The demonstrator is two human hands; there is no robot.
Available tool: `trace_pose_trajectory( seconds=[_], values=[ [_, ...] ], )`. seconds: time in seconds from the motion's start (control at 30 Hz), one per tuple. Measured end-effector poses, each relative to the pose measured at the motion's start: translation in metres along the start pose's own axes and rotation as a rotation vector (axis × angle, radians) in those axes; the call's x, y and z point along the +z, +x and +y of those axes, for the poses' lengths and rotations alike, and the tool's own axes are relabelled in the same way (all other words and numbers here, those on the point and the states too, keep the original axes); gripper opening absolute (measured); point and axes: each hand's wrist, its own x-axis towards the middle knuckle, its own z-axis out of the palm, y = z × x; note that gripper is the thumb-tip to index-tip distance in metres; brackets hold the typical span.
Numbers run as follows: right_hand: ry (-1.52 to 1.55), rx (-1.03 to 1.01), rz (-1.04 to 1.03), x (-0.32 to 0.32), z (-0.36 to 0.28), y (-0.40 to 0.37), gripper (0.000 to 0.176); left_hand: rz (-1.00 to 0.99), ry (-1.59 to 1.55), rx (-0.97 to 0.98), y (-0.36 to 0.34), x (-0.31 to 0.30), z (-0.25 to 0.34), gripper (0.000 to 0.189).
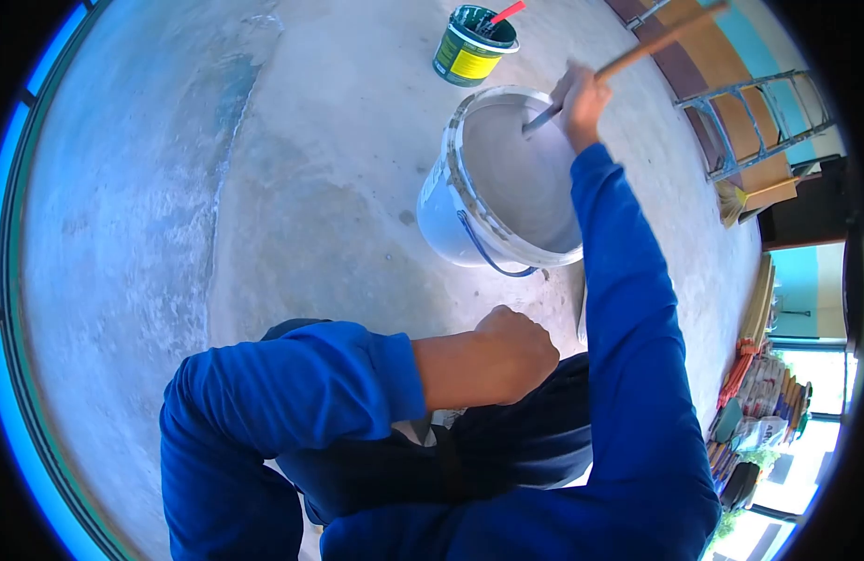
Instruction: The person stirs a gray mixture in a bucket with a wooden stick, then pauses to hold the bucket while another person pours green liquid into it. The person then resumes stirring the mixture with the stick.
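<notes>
Wooden stick [656, 42] in the upper right of the frame, right hand [582, 98] clamped round it. I can't make out its lower end against the grey mix in the white bucket [451, 215]. At centre the left hand [516, 351] is balled tight, and I can't tell if anything's inside it.

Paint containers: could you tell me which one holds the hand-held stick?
The white bucket takes the right hand's stick; the smaller green can holds a red-handled tool.
</notes>
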Motion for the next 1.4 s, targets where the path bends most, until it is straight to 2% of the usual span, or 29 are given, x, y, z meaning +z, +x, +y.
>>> trace_pose_trajectory(
  seconds=[0.03, 0.07, 0.13, 0.33, 0.4, 0.47, 0.53, 0.63, 0.73, 0.77, 0.83, 0.87, 0.93, 1.03, 1.13, 1.27, 1.37, 1.4],
  values=[
    [0.038, 0.005, -0.039, -0.005, 0.018, -0.018, 0.033, -0.011, -0.008, 0.008, 0.000, -0.003, 0.001, 0.020],
    [0.177, 0.258, -0.092, -0.012, 0.011, -0.030, 0.034, -0.024, -0.017, 0.016, -0.002, -0.006, 0.002, 0.020],
    [0.185, 0.397, -0.158, -0.033, -0.004, -0.043, 0.034, -0.037, -0.035, 0.020, -0.003, -0.007, 0.004, 0.020],
    [0.114, 0.659, -0.128, -0.063, -0.054, -0.052, 0.032, -0.072, 0.000, 0.019, 0.002, -0.002, 0.002, 0.020],
    [0.093, 0.596, -0.105, -0.054, -0.086, -0.028, 0.033, -0.091, -0.008, 0.034, 0.001, -0.003, 0.002, 0.019],
    [0.148, 0.545, -0.214, -0.053, -0.121, 0.007, 0.034, -0.027, -0.009, 0.045, 0.001, 0.000, 0.002, 0.018],
    [0.096, 0.418, -0.211, -0.043, -0.158, 0.028, 0.032, 0.020, -0.015, 0.055, 0.000, 0.003, 0.000, 0.017],
    [0.190, 0.210, -0.344, -0.048, -0.186, 0.058, 0.031, 0.058, -0.010, 0.075, 0.003, 0.007, -0.005, 0.018],
    [0.234, 0.168, -0.218, -0.022, -0.170, 0.054, 0.023, 0.067, 0.010, 0.079, 0.004, 0.009, -0.008, 0.018],
    [0.190, 0.136, -0.194, -0.012, -0.159, 0.042, 0.031, 0.061, 0.005, 0.076, 0.003, 0.009, -0.007, 0.018],
    [0.214, 0.003, -0.222, -0.012, -0.106, 0.031, 0.027, 0.071, 0.009, 0.071, 0.003, 0.007, -0.006, 0.017],
    [0.086, 0.008, -0.227, -0.012, -0.079, 0.021, 0.023, 0.084, 0.016, 0.069, 0.002, 0.008, -0.005, 0.017],
    [0.036, 0.037, -0.294, -0.015, -0.038, -0.012, 0.020, 0.096, 0.026, 0.064, 0.001, 0.007, -0.003, 0.017],
    [0.051, 0.328, -0.371, -0.032, -0.010, -0.048, 0.033, 0.080, 0.029, 0.038, -0.001, 0.005, 0.000, 0.018],
    [0.106, 0.451, -0.406, -0.049, -0.021, -0.061, 0.035, 0.020, 0.027, 0.019, -0.001, 0.002, 0.003, 0.020],
    [0.024, 0.699, -0.214, -0.058, -0.044, -0.076, 0.039, -0.032, 0.025, 0.015, 0.001, -0.001, 0.002, 0.022],
    [0.100, 0.715, -0.086, -0.056, -0.079, -0.042, 0.040, -0.044, 0.021, 0.015, 0.002, -0.001, 0.003, 0.023],
    [0.200, 0.743, -0.144, -0.062, -0.088, -0.014, 0.034, -0.055, 0.020, 0.017, 0.002, -0.001, 0.004, 0.023]
  ],
)
